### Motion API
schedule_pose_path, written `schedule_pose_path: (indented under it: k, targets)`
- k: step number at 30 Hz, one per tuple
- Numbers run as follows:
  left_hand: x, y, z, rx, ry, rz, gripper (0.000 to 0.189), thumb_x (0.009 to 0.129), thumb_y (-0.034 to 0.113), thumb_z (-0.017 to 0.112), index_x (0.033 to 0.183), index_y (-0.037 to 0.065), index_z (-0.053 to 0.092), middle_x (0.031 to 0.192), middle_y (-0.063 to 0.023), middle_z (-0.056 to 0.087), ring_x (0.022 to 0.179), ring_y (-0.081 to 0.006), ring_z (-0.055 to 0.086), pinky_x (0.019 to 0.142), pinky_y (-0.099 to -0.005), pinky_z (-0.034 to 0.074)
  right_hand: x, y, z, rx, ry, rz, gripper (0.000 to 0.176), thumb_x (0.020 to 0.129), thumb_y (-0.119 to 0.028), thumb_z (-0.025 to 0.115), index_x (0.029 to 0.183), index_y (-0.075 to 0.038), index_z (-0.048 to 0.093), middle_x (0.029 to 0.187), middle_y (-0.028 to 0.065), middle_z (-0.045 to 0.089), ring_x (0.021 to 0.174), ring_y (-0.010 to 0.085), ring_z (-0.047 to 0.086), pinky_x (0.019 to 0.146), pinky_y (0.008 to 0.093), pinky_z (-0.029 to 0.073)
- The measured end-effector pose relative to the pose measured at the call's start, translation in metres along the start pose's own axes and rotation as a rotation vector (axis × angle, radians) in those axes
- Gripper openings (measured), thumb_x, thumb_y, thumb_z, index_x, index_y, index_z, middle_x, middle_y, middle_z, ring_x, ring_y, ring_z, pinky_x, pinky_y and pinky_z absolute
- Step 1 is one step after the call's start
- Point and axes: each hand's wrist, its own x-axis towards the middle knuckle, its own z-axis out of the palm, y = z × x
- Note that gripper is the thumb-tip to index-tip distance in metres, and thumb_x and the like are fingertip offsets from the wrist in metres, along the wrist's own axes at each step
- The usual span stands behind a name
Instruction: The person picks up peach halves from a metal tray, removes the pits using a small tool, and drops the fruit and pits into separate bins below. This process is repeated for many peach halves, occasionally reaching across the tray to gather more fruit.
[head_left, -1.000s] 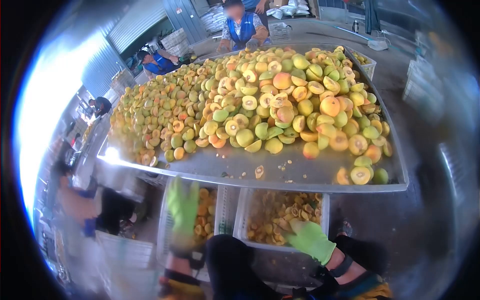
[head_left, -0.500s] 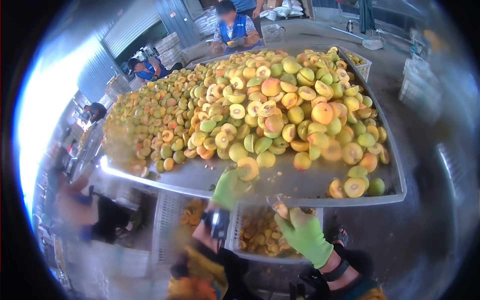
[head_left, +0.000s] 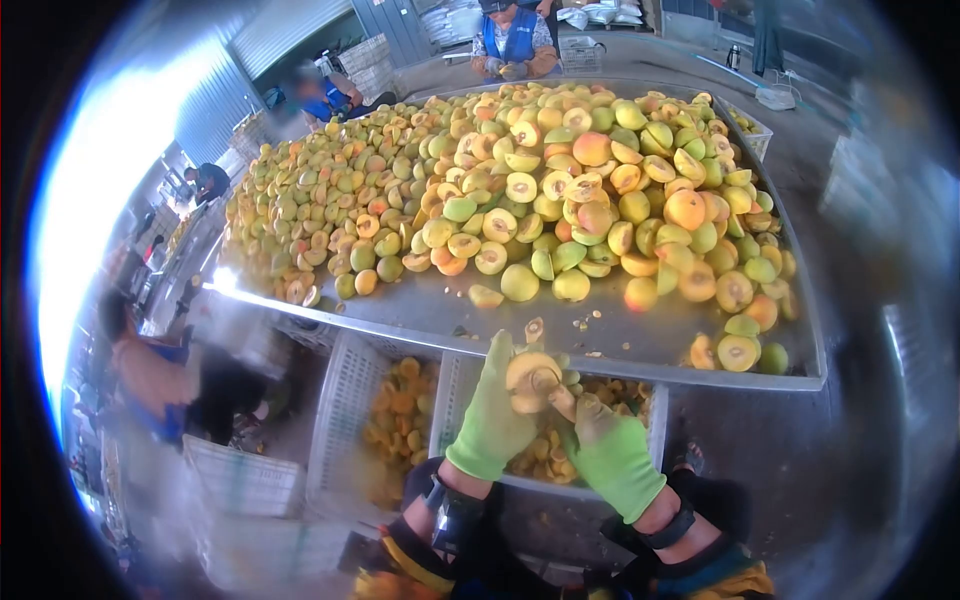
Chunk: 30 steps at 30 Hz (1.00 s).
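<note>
In front of me, just past the table's near edge, my left hand in a light green glove is closed around a peach half, its cut face turned up. My right hand, gloved the same way, grips a small pitting tool with a brownish handle. The tool's tip meets the middle of the cut face; how deep it sits is hidden. Beyond both hands, a heap of yellow-green peaches, many cut in halves, covers much of the metal table.
Below the table edge stand a white crate and another white crate, both with peach pieces inside. Small scraps lie on the table. A co-worker in a blue vest works across the table; other people are at the left.
My left hand has drawn a peach half back from the heap's edge toward me. My right hand has brought the tool to its cut face. The view has shifted slightly.
</note>
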Motion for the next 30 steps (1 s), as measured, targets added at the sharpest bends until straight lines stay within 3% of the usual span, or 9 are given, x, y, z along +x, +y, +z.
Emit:
schedule_pose_path:
  k: [3, 8, 10, 11, 13, 20, 23, 27, 30]
  targets:
    - [0.008, -0.013, -0.017, 0.212, 0.051, 0.199, 0.06, 0.096, 0.054, 0.049, 0.118, -0.001, 0.055, 0.101, -0.0156, 0.063, 0.096, -0.03, 0.064, 0.087, -0.0424, 0.054, 0.001, -0.002, 0.011, 0.033, -0.049, 0.016, 0.018, 0.084, -0.014, 0.068, 0.082, -0.001, 0.056, 0.063, 0.0161, 0.06, 0.058, 0.0325, 0.062, 0.051, 0.0391, 0.046]
    - [0.004, -0.009, -0.003, 0.18, 0.166, 0.245, 0.052, 0.097, 0.049, 0.047, 0.117, 0.002, 0.056, 0.098, -0.0142, 0.063, 0.09, -0.0285, 0.065, 0.082, -0.0427, 0.056, 0.007, -0.004, 0.01, 0.328, -0.158, 0.054, 0.026, 0.09, -0.024, 0.064, 0.087, 0.002, 0.06, 0.06, 0.0129, 0.059, 0.054, 0.0279, 0.061, 0.048, 0.0364, 0.044]
    - [0.0, -0.007, -0.002, 0.2, 0.198, 0.295, 0.05, 0.098, 0.048, 0.047, 0.116, 0.002, 0.057, 0.097, -0.0138, 0.063, 0.088, -0.0278, 0.065, 0.079, -0.042, 0.057, 0.014, -0.011, -0.011, 0.843, -0.518, 0.207, 0.039, 0.093, -0.034, 0.062, 0.097, 0.004, 0.059, 0.056, 0.0117, 0.052, 0.048, 0.0255, 0.055, 0.047, 0.0354, 0.046]
    - [-0.001, -0.005, -0.004, 0.154, 0.099, 0.289, 0.05, 0.097, 0.048, 0.048, 0.114, 0.003, 0.058, 0.095, -0.013, 0.063, 0.086, -0.0271, 0.065, 0.076, -0.0408, 0.057, 0.021, -0.015, -0.023, 0.843, -0.517, 0.207, 0.039, 0.093, -0.034, 0.062, 0.097, 0.004, 0.059, 0.056, 0.0117, 0.052, 0.048, 0.0255, 0.055, 0.047, 0.0354, 0.046]
    - [-0.003, -0.002, -0.003, 0.108, -0.003, 0.281, 0.049, 0.097, 0.048, 0.049, 0.112, 0.003, 0.059, 0.094, -0.0123, 0.063, 0.084, -0.0265, 0.066, 0.073, -0.0396, 0.057, 0.032, -0.02, -0.044, 1.251, -0.918, 0.773, 0.048, 0.095, -0.048, 0.056, 0.101, 0.0, 0.061, 0.057, 0.0031, 0.051, 0.043, 0.0136, 0.048, 0.041, 0.0277, 0.04]
    - [0.0, -0.005, -0.005, 0.25, 0.182, 0.108, 0.051, 0.095, 0.048, 0.051, 0.104, 0.0, 0.063, 0.089, -0.0144, 0.067, 0.076, -0.0255, 0.067, 0.069, -0.0374, 0.057, 0.021, -0.018, -0.037, 0.958, -0.797, 0.632, 0.054, 0.095, -0.056, 0.052, 0.099, -0.002, 0.062, 0.059, -0.0008, 0.05, 0.039, 0.0061, 0.041, 0.036, 0.0216, 0.033]
    - [0.0, 0.0, -0.008, 0.336, 0.123, 0.076, 0.05, 0.096, 0.046, 0.05, 0.104, -0.002, 0.064, 0.089, -0.0156, 0.068, 0.074, -0.0252, 0.067, 0.069, -0.0377, 0.057, 0.023, -0.01, -0.045, 1.173, -0.938, 0.852, 0.054, 0.095, -0.055, 0.054, 0.096, -0.002, 0.064, 0.059, -0.0012, 0.05, 0.039, 0.006, 0.039, 0.036, 0.0214, 0.031]
    - [0.001, 0.003, -0.025, 0.538, 0.018, 0.046, 0.05, 0.097, 0.043, 0.05, 0.104, -0.004, 0.063, 0.091, -0.0164, 0.068, 0.075, -0.026, 0.067, 0.072, -0.038, 0.057, 0.012, 0.005, -0.042, 1.349, -1.144, 0.672, 0.052, 0.093, -0.053, 0.059, 0.091, -0.002, 0.067, 0.058, -0.0006, 0.048, 0.039, 0.0066, 0.038, 0.034, 0.0217, 0.028]
    - [-0.01, 0.018, -0.017, 0.184, 0.035, 0.018, 0.047, 0.098, 0.039, 0.05, 0.107, -0.005, 0.062, 0.091, -0.0167, 0.068, 0.078, -0.0262, 0.068, 0.072, -0.0367, 0.057, 0.008, 0.011, -0.056, 1.289, -1.046, 0.759, 0.049, 0.093, -0.05, 0.059, 0.092, -0.001, 0.066, 0.058, 0.0001, 0.05, 0.038, 0.0078, 0.038, 0.034, 0.0218, 0.028]
